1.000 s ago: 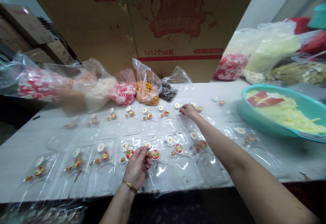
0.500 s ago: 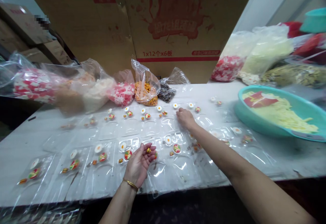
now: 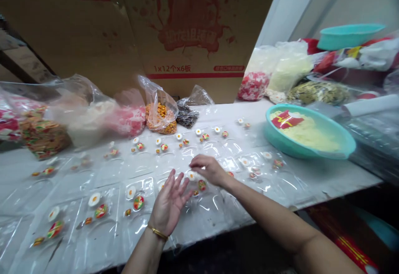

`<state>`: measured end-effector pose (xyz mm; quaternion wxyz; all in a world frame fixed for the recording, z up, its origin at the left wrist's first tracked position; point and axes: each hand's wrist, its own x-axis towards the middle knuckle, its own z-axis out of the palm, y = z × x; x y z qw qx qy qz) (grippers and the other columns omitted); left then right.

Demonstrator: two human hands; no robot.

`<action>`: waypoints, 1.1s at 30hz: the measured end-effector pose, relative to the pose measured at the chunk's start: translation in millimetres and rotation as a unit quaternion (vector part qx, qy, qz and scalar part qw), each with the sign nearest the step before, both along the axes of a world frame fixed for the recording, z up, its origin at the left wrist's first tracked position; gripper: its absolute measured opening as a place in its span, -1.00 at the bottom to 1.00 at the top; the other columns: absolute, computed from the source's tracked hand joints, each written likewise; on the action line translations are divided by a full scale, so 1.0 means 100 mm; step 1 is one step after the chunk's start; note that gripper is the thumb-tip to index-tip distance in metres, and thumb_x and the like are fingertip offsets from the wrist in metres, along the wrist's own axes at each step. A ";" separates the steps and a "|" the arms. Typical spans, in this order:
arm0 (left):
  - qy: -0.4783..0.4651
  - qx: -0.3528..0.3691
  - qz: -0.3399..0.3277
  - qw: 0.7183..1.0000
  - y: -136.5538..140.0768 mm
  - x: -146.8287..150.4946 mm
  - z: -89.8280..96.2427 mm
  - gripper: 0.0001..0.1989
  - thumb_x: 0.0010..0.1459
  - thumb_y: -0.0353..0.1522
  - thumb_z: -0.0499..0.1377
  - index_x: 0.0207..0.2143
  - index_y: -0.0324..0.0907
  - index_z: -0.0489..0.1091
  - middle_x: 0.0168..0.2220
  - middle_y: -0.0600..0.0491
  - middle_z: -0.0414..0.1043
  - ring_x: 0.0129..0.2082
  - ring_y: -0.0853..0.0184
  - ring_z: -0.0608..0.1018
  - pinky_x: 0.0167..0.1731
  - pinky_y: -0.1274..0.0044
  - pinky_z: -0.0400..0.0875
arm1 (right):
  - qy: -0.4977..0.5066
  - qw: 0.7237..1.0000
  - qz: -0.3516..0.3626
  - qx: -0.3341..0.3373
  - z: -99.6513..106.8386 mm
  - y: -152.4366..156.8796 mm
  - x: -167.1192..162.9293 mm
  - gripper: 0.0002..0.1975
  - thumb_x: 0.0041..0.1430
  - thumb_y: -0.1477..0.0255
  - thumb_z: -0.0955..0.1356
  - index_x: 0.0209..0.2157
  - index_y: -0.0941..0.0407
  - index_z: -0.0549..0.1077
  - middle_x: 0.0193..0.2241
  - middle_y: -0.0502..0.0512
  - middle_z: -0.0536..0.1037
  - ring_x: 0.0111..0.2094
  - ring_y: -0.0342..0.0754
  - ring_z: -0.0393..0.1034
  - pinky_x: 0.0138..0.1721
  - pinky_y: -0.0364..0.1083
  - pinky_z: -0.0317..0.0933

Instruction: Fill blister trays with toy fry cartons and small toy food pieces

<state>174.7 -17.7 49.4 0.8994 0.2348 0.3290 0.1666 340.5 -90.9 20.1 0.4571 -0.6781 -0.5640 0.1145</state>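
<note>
My left hand, a gold bangle at its wrist, is held palm up with fingers apart, and nothing shows in it. Close by on the right, my right hand has its thumb and fingers drawn together; whatever they hold, if anything, is hidden. Both hands are over rows of clear plastic trays. Many trays carry a miniature fried egg, a round miniature pizza and a tiny burger. Just below my right hand lies another miniature pizza. My left hand partly covers one tray.
Along the back stand clear bags, including a bag of orange-yellow pieces and a bag of dark pieces, before a large cardboard box. At right sits a teal basin with pale yellow pieces and a red packet.
My right hand has come back from the far row toward my left hand. The tiny burger seen in my left palm no longer shows there. The view has turned right.
</note>
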 end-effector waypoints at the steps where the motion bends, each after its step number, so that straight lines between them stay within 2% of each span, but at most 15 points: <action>1: 0.015 0.019 -0.001 1.000 0.01 -0.05 0.00 -0.71 0.11 -0.34 0.08 -0.07 -0.05 0.27 0.07 -0.01 0.24 -0.04 0.22 0.41 -0.17 0.36 0.41 | 0.022 0.998 -0.055 0.002 -0.02 -0.06 0.21 -0.88 0.01 0.50 0.30 -0.40 0.13 0.49 -0.37 0.07 0.50 -0.34 -0.14 0.38 -0.30 -0.17 0.26; 3: 0.039 0.050 -0.005 0.998 0.02 -0.16 -0.01 -0.69 0.08 -0.37 0.11 -0.07 -0.09 0.28 0.09 -0.03 0.22 -0.03 0.19 0.40 -0.17 0.39 0.41 | 0.040 0.980 -0.193 -0.042 -0.05 -0.17 0.69 -0.87 -0.02 0.51 0.31 -0.41 0.15 0.49 -0.40 0.07 0.52 -0.35 -0.13 0.40 -0.31 -0.17 0.26; 4: 0.046 0.057 -0.009 0.997 0.02 -0.22 -0.02 -0.69 0.07 -0.38 0.13 -0.08 -0.13 0.29 0.07 -0.07 0.24 -0.04 0.18 0.41 -0.16 0.41 0.41 | 0.044 0.958 -0.273 -0.078 -0.07 -0.22 0.91 -0.85 -0.02 0.52 0.29 -0.39 0.17 0.50 -0.42 0.08 0.53 -0.39 -0.13 0.40 -0.34 -0.17 0.26; 7: 0.053 0.058 -0.013 0.997 -0.01 -0.36 -0.05 -0.68 0.04 -0.38 0.15 -0.10 -0.20 0.31 0.01 -0.13 0.31 -0.09 0.19 0.45 -0.16 0.43 0.41 | 0.013 0.915 -0.361 -0.181 -0.10 -0.29 1.38 -0.76 0.03 0.50 0.25 -0.28 0.20 0.49 -0.40 0.10 0.55 -0.39 -0.14 0.42 -0.35 -0.20 0.25; 12: 0.067 0.052 -0.017 0.996 -0.10 -0.52 -0.07 -0.67 0.01 -0.37 0.18 -0.12 -0.23 0.32 -0.05 -0.14 0.37 -0.19 0.25 0.50 -0.20 0.45 0.43 | -0.043 0.901 -0.355 -0.245 -0.09 -0.10 1.59 -0.80 -0.01 0.52 0.27 -0.36 0.14 0.53 -0.35 0.07 0.56 -0.32 -0.12 0.41 -0.31 -0.22 0.19; 17: 0.079 0.045 -0.005 0.996 -0.05 -0.65 -0.12 -0.67 0.00 -0.37 0.19 -0.13 -0.24 0.34 -0.11 -0.14 0.41 -0.20 0.25 0.51 -0.20 0.46 0.43 | -0.092 0.868 -0.344 -0.346 -0.08 0.09 1.70 -0.84 -0.15 0.60 0.32 -0.50 0.13 0.53 -0.46 0.09 0.55 -0.39 -0.10 0.41 -0.41 -0.22 0.15; 23: 0.083 0.034 0.016 0.996 -0.04 -0.70 -0.14 -0.69 -0.02 -0.36 0.21 -0.17 -0.25 0.35 -0.20 -0.11 0.45 -0.27 0.29 0.52 -0.26 0.49 0.43 | -0.156 0.839 -0.321 -0.411 -0.02 0.12 1.69 -0.85 -0.21 0.59 0.37 -0.48 0.15 0.52 -0.44 0.14 0.54 -0.37 -0.06 0.40 -0.43 -0.20 0.15; 26: 0.067 0.029 0.018 0.997 -0.03 -0.75 -0.13 -0.71 0.00 -0.35 0.20 -0.19 -0.26 0.35 -0.23 -0.11 0.45 -0.31 0.32 0.52 -0.30 0.51 0.41 | -0.188 0.840 -0.308 -0.405 0.03 0.10 1.56 -0.84 -0.14 0.59 0.32 -0.45 0.17 0.52 -0.37 0.21 0.54 -0.30 0.00 0.40 -0.38 -0.15 0.16; 28: 0.063 0.028 0.035 0.997 0.02 -0.80 -0.13 -0.73 -0.01 -0.36 0.20 -0.21 -0.25 0.35 -0.25 -0.10 0.45 -0.35 0.34 0.51 -0.33 0.52 0.40 | -0.218 0.849 -0.310 -0.367 0.08 0.14 1.45 -0.81 -0.03 0.54 0.28 -0.40 0.15 0.52 -0.29 0.23 0.52 -0.27 0.04 0.40 -0.36 -0.11 0.18; 31: 0.062 0.025 0.073 0.995 0.12 -0.88 -0.15 -0.74 -0.02 -0.35 0.21 -0.24 -0.25 0.36 -0.30 -0.07 0.46 -0.40 0.37 0.50 -0.38 0.53 0.39 | -0.249 0.900 -0.292 -0.207 0.24 0.43 1.22 -0.75 0.09 0.47 0.21 -0.30 0.12 0.50 -0.24 0.18 0.51 -0.22 0.00 0.39 -0.25 -0.11 0.19; 33: 0.061 0.022 0.091 0.994 0.20 -0.93 -0.15 -0.73 -0.04 -0.34 0.23 -0.26 -0.25 0.38 -0.33 -0.06 0.46 -0.42 0.39 0.49 -0.40 0.55 0.38 | -0.249 0.935 -0.237 -0.088 0.40 0.83 1.04 -0.74 0.13 0.45 0.20 -0.25 0.10 0.49 -0.24 0.12 0.52 -0.20 -0.06 0.38 -0.18 -0.15 0.17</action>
